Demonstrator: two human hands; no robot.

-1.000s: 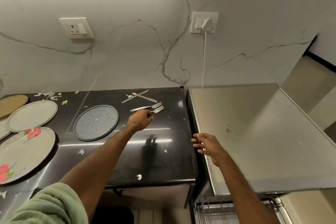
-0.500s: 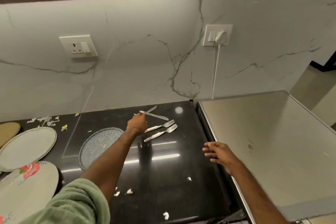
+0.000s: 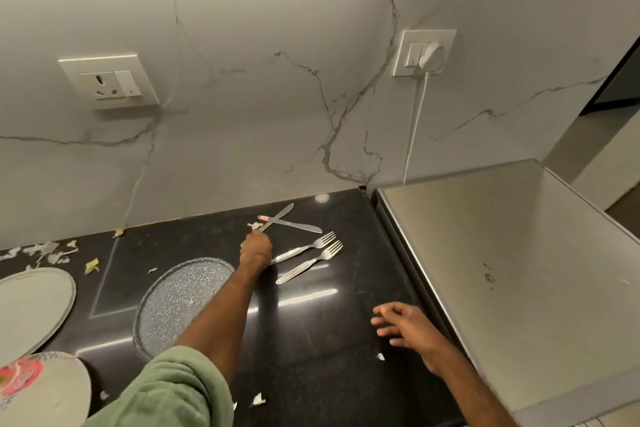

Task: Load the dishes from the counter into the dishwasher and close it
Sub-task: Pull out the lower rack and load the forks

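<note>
Cutlery lies on the black counter (image 3: 311, 340) just above the middle of the frame. Two knives are crossed near the wall: one knife (image 3: 282, 215) slants down-left to the left hand (image 3: 256, 250), and the other knife (image 3: 298, 225) lies across it, pointing right. Two forks, the upper fork (image 3: 304, 249) and the lower fork (image 3: 311, 262), lie side by side just right of that hand, tines toward the upper right.

The left hand's knuckles face the camera and its fingers curl down at the slanted knife's lower end. Whether they pinch it cannot be told. The right hand (image 3: 412, 326), lower right of centre, has its fingers spread and holds nothing, near the counter's right edge.

A speckled plate (image 3: 183, 298) sits flat below the left forearm. A grey plate (image 3: 31, 308) and a floral plate (image 3: 38, 392) are cut off at the left edge. Pale scraps (image 3: 91, 265) dot the counter. A steel top (image 3: 502, 253) adjoins it on the right, below a plug (image 3: 431, 54) in the marble wall.
</note>
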